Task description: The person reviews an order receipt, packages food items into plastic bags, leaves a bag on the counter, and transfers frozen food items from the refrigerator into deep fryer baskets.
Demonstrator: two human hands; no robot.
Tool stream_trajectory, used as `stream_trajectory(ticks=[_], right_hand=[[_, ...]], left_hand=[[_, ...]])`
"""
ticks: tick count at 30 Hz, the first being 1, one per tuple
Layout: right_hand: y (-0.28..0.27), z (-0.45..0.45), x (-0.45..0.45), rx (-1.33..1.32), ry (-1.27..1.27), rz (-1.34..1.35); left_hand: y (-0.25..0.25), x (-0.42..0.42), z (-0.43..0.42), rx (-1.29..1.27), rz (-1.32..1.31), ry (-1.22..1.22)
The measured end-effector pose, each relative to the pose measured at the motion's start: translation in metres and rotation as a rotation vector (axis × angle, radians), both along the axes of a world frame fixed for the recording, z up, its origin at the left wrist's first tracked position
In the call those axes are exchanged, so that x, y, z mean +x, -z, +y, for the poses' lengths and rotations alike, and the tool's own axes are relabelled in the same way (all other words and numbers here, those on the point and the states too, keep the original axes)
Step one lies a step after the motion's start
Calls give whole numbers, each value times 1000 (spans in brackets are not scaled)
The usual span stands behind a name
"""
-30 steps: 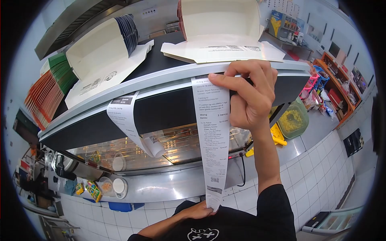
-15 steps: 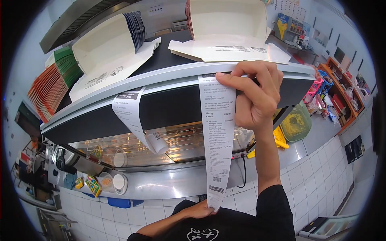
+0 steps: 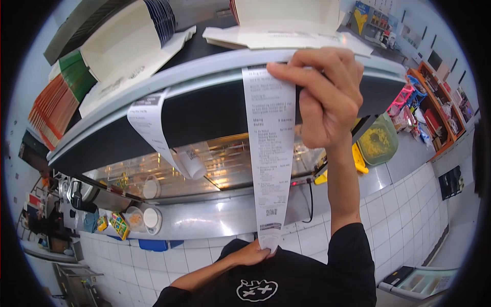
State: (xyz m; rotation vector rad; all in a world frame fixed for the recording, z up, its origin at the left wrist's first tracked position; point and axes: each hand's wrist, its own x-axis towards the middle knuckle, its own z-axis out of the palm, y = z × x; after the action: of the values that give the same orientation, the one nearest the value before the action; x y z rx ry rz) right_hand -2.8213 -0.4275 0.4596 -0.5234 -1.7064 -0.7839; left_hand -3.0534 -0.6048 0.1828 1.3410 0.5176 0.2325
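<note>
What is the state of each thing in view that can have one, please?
Long receipt: hanging, drawn nearly straight
Right hand: fingertip on the receipt's top
Left hand: closed on its lower end
Shorter receipt: hanging, lower end curled
Left box: open
Right box: open
Display case: lit inside
Small red light: lit

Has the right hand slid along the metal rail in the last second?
No, not noticeably: the right hand is still at the top of the long receipt, at the same spot along the metal rail.
</note>
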Motion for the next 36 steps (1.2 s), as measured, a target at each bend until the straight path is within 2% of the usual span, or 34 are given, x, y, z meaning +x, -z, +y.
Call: stream_trajectory(ticks=[6, 16, 21, 29, 36], right_hand=[[3, 6, 1, 49, 8, -19], [1, 8, 2, 87, 35, -46], [-2, -11, -8, -67, 73, -33], [1, 10, 4, 74, -4, -43], [4, 8, 3, 47, 5, -20]], left_hand=[[11, 2, -5, -18, -13, 30], [-8, 6, 0, -72, 25, 82], [3, 7, -5, -161, 15, 94], [7, 10, -6, -150, -69, 99], [-6, 13, -6, -149, -37, 101]])
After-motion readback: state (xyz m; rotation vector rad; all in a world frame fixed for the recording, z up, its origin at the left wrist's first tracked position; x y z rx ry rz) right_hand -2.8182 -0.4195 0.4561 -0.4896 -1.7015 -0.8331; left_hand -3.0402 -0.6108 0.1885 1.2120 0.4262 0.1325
